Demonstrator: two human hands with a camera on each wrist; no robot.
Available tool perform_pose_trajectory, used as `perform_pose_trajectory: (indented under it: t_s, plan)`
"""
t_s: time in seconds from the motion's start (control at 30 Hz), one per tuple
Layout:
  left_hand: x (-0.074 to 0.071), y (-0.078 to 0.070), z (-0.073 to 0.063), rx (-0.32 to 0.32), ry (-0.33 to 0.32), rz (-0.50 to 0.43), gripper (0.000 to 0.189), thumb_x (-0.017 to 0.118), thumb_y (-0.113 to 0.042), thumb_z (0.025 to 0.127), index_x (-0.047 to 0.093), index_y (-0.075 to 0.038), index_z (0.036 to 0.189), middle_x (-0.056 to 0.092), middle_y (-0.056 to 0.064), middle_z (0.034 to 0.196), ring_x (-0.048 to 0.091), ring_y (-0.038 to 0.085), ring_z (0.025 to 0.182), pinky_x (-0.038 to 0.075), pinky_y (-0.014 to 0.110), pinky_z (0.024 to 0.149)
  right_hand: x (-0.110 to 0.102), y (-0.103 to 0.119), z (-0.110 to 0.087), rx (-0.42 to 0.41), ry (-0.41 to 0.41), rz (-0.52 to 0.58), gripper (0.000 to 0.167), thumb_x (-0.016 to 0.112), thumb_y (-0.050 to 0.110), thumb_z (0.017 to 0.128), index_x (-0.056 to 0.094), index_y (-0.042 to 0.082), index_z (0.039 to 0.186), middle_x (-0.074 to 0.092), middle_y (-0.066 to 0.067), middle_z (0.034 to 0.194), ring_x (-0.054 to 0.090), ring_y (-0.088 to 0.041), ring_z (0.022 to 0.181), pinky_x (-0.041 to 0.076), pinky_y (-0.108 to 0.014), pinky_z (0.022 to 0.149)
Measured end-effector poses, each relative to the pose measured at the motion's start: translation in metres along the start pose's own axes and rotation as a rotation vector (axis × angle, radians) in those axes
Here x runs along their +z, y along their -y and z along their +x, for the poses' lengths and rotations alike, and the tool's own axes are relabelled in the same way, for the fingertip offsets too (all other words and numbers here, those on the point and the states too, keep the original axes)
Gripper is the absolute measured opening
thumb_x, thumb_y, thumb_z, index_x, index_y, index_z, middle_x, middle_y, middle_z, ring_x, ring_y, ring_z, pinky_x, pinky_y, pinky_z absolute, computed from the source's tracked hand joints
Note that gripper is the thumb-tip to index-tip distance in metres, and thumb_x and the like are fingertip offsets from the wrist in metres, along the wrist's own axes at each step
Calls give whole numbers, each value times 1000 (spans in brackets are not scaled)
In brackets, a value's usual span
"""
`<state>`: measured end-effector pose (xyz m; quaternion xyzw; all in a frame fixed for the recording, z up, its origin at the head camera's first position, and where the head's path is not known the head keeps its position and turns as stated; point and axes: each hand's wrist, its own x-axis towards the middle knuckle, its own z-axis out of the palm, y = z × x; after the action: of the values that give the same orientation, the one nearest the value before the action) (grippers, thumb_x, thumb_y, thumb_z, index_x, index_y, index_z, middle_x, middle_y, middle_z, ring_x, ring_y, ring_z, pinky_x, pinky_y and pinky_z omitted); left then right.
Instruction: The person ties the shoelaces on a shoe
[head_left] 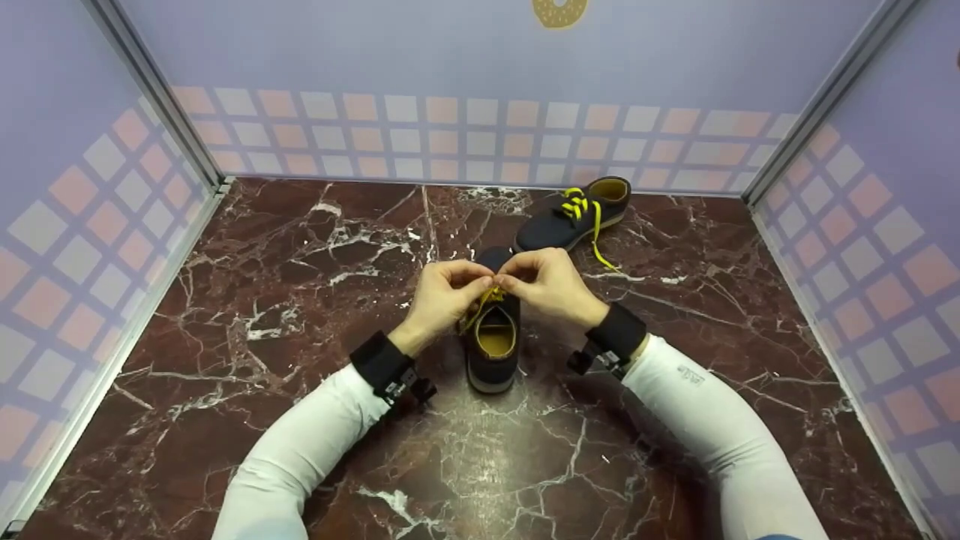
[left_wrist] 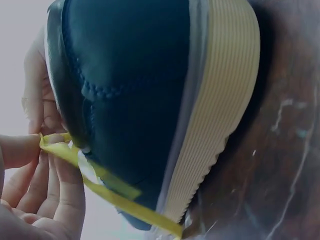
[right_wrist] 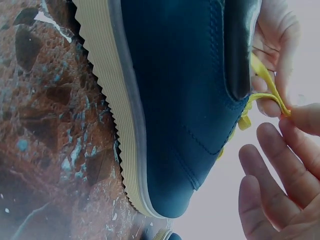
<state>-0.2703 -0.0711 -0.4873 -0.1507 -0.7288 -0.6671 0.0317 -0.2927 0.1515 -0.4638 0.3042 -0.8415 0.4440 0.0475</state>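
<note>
A dark navy shoe (head_left: 491,373) stands on the tabletop, its heel toward me and its tan insole showing. Above its tongue, my left hand (head_left: 441,300) and right hand (head_left: 553,283) meet fingertip to fingertip. Between thumb and finger, the left hand pinches the yellow shoelace (left_wrist: 62,149); one length of it hangs down along the shoe's side. From the other side, my right hand (right_wrist: 285,175) pinches a yellow loop of the lace (right_wrist: 272,95), its other fingers loosely spread. The hands hide part of the lacing and the toe in the head view.
A matching second shoe (head_left: 551,227) lies beyond my right hand, one end of its yellow lace (head_left: 598,236) trailing onto the dark red marbled tabletop (head_left: 300,315). Lilac panels with pink and white squares (head_left: 480,142) enclose the table at the back and both sides.
</note>
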Motion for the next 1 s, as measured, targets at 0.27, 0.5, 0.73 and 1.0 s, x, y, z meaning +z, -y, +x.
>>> perform_pose_trajectory:
  t_s: [0.27,0.5,0.73,1.0]
  plan:
    - [-13,-2,4,108,27,420,24,76,-8,94,87,-4,115,88,12,110,84,26,96,68,43,88,1,0,-1,9,-11,9,10,82,15,101,90,9,98,85,-12,88,73,-18,71,56,-25,70]
    - [-14,1,3,116,95,638,25,77,-16,92,90,-10,112,89,8,108,85,30,99,65,50,90,1,0,-1,13,-6,0,9,82,15,101,89,9,98,86,-10,89,74,-20,73,57,-23,70]
    - [-16,1,1,82,93,712,22,78,-21,90,91,-14,106,89,5,103,82,31,94,62,50,83,1,0,-1,8,1,-11,10,82,15,101,90,9,99,87,-8,90,72,-10,72,59,-28,71]
    - [-20,1,0,19,135,778,18,78,-26,93,90,-16,101,86,4,90,78,29,81,59,46,74,0,-1,-2,7,8,-9,9,82,14,101,91,13,101,87,-7,90,73,-14,73,58,-26,71]
